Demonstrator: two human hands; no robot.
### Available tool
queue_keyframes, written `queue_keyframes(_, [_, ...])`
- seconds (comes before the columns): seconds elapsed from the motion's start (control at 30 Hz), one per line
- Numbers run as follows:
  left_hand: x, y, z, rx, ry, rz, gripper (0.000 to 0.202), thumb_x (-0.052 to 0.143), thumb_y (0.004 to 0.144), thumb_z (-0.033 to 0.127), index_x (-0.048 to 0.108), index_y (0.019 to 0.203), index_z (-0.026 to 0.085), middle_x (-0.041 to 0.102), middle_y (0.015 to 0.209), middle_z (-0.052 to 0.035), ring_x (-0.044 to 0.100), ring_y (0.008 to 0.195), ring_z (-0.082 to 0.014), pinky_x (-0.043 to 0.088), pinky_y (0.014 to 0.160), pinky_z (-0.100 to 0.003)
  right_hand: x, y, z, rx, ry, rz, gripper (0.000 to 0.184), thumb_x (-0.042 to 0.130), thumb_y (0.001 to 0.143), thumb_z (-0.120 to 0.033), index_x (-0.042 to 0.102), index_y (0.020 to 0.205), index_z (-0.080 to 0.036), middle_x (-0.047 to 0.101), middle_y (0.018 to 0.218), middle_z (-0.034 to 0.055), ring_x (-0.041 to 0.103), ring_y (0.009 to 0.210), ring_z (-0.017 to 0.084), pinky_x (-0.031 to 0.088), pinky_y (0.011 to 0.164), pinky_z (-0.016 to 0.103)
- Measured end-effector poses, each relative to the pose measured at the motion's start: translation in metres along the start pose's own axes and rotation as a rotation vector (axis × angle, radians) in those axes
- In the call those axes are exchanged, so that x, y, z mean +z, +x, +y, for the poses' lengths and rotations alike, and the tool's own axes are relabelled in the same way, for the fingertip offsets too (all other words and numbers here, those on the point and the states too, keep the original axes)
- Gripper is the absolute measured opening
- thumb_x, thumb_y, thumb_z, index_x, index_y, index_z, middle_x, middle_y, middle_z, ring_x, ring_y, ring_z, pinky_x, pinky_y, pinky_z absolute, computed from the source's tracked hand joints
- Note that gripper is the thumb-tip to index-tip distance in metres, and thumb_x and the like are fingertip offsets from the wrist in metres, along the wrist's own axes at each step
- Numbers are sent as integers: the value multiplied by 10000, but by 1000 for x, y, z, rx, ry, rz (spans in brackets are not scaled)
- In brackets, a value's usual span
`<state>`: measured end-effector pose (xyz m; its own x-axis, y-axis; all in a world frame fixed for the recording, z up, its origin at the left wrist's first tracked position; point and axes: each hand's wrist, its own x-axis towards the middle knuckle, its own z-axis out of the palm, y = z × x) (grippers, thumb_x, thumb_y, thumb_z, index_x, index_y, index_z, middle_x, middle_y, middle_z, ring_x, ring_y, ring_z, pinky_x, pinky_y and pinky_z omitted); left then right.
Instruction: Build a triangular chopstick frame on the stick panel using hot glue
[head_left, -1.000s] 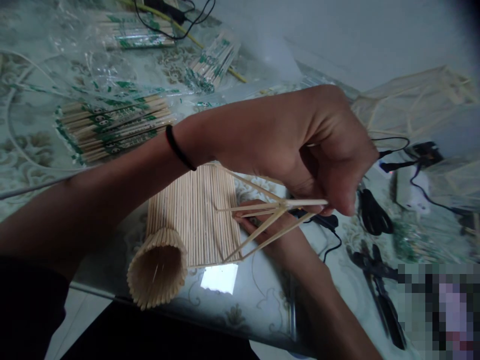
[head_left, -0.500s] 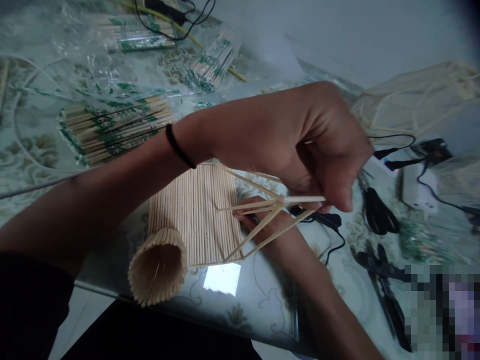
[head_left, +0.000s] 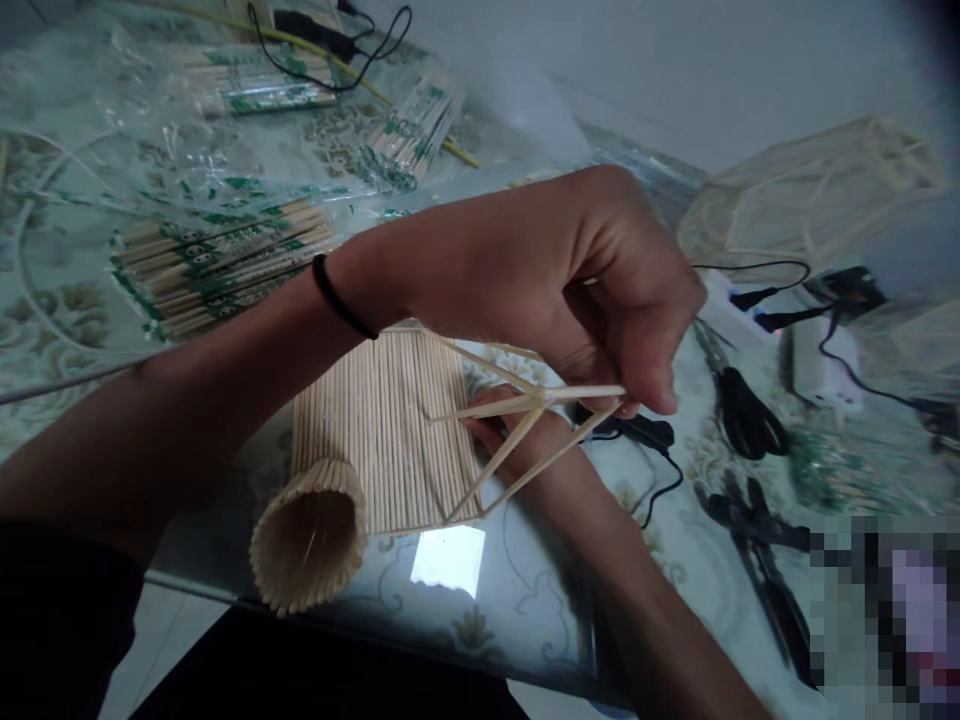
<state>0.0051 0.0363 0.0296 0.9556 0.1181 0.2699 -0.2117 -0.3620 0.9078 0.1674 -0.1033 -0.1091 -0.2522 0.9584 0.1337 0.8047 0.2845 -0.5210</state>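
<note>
A flat panel of wooden sticks (head_left: 382, 430) lies on the table, its slats side by side. From its right edge rises an open frame of thin sticks (head_left: 502, 462), meeting at a joint. My left hand (head_left: 592, 290), a black band on its wrist, reaches across above the panel and pinches the frame's end stick between thumb and fingers. Below it, my right hand (head_left: 525, 430) is at the panel's right edge, its fingers closed and partly hidden behind the frame; what they hold is unclear. A round cup of wooden sticks (head_left: 307, 540) sits at the panel's front left corner.
Plastic-wrapped chopsticks (head_left: 217, 265) and more packs (head_left: 412, 130) lie at the back left. To the right are scissors (head_left: 742, 400), black-handled pliers (head_left: 765, 560), a white power strip (head_left: 821, 365) and cords. A pale stick-framed form (head_left: 810, 195) stands at the back right.
The whole view has shifted slightly, with most things a little further left. My left hand keeps its pinch on the stick frame, and the panel and cup stay in place.
</note>
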Motion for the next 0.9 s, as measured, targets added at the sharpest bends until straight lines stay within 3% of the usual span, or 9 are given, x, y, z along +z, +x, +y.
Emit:
queue_keyframes(0.37, [-10, -4, -4, 38, -6, -72, 162, 754, 853, 9, 851, 897, 131, 842, 941, -13, 803, 958, -154, 601, 875, -179, -9, 2, -3, -95, 95, 7, 54, 652, 985, -181, 673, 942, -206, 779, 934, 75, 760, 874, 257, 625, 811, 391])
queue_keyframes(0.6, [-8, -5, -11, 19, 37, -21, 87, 822, 865, 246, 856, 933, 203, 829, 937, 5, 801, 969, -176, 623, 865, -211, -6, -3, 2, -67, 144, 3, 77, 652, 1019, -260, 706, 1018, -205, 798, 999, 86, 770, 950, 254, 618, 864, 387])
queue_keyframes(0.9, [-5, -5, -20, 37, -32, -13, 131, 808, 882, 304, 844, 863, 180, 825, 878, -33, 792, 886, -158, 604, 821, -197, -8, 0, -1, -60, 188, 9, 76, 641, 1006, -220, 711, 993, -195, 780, 975, 90, 740, 898, 247, 590, 851, 393])
